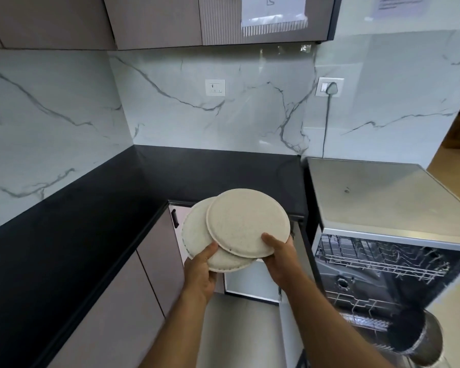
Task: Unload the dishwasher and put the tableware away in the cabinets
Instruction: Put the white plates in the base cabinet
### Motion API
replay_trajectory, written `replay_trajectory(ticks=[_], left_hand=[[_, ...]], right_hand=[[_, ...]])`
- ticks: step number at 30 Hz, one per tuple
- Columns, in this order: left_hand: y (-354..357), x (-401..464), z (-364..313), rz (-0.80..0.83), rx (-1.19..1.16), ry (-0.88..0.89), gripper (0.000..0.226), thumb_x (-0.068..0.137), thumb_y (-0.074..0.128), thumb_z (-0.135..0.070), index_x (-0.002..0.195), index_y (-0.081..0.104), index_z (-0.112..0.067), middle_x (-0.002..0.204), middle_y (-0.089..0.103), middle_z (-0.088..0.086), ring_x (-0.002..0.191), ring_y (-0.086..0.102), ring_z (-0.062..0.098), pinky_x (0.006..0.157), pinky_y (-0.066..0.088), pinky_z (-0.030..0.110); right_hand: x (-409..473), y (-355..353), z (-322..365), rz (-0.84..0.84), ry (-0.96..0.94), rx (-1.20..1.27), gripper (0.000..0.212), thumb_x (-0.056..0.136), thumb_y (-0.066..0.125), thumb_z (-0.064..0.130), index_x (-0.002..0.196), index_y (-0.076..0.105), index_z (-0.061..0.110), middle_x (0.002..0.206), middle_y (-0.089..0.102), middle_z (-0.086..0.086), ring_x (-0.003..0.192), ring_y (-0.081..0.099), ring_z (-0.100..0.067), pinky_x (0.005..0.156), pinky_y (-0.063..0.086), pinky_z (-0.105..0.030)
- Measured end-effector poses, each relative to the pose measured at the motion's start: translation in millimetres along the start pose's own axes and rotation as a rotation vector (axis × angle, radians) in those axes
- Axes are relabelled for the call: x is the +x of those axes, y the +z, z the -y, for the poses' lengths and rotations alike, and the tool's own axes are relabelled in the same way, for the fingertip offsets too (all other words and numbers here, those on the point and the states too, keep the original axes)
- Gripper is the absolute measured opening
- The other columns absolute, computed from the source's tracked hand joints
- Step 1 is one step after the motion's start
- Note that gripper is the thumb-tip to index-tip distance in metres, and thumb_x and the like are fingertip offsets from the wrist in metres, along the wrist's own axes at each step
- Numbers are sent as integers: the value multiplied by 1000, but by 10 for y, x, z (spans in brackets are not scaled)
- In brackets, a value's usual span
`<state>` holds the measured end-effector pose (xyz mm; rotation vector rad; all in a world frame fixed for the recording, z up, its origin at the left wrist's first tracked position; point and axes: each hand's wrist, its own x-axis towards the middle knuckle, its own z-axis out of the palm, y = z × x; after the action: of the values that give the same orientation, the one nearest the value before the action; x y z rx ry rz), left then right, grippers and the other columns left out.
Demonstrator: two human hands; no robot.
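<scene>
Both hands, left (200,272) and right (280,257), each grip one of two speckled plates (246,221)

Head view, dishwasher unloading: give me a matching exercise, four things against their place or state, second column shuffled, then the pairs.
Things:
1. upper plate
2. lower plate
3. dishwasher
4. steel container

Place or state:
A. open, wire racks showing
B. gripped at its near edge by the left hand
C. gripped at its near edge by the right hand
D. at the lower right, dark opening towards the camera

Pairs: 1-C, 2-B, 3-A, 4-D
</scene>
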<state>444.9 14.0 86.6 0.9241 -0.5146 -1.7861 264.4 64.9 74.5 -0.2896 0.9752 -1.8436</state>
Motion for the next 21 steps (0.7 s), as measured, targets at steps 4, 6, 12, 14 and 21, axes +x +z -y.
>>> replay_trajectory(ticks=[4, 6, 12, 14, 21], left_hand=[[-160, 538, -238, 18, 65, -13, 48, 74, 78, 1, 119, 64, -8, 107, 74, 8, 95, 72, 23, 65, 59, 31], [-244, 815, -335, 29, 86, -40, 46, 75, 77, 1, 119, 65, -6, 109, 74, 10, 98, 72, 24, 69, 59, 32], [-485, 1378, -475, 81, 138, -137, 43, 81, 72, 1, 122, 63, -10, 115, 72, 9, 106, 68, 25, 93, 54, 42], [-549, 1547, -454, 73, 145, -191, 41, 81, 72, 0, 120, 64, -10, 115, 72, 9, 106, 68, 24, 92, 53, 42], [-911, 1879, -183, 65, 140, -461, 43, 79, 61, -3, 122, 61, -4, 111, 72, 13, 101, 69, 27, 81, 60, 40]], right_hand=[[309, 211, -296, 11, 73, -8, 69, 74, 77, -1, 136, 50, 12, 125, 66, -14, 113, 64, -35, 86, 57, -49], [478, 303, -459, -40, 127, -13, 63, 75, 74, -2, 134, 53, 5, 120, 69, -13, 109, 67, -33, 81, 59, -42], [798, 458, -805, -149, 137, 74, 58, 78, 73, 0, 132, 53, 3, 121, 69, -14, 106, 69, -31, 76, 59, -37], [885, 443, -934, -164, 143, 89, 52, 81, 71, 0, 131, 53, 4, 123, 68, -14, 108, 68, -30, 79, 59, -38], [1054, 34, -1316, -349, 202, 146, 49, 82, 70, -1, 129, 56, 3, 117, 71, -10, 105, 69, -28, 78, 59, -38]])
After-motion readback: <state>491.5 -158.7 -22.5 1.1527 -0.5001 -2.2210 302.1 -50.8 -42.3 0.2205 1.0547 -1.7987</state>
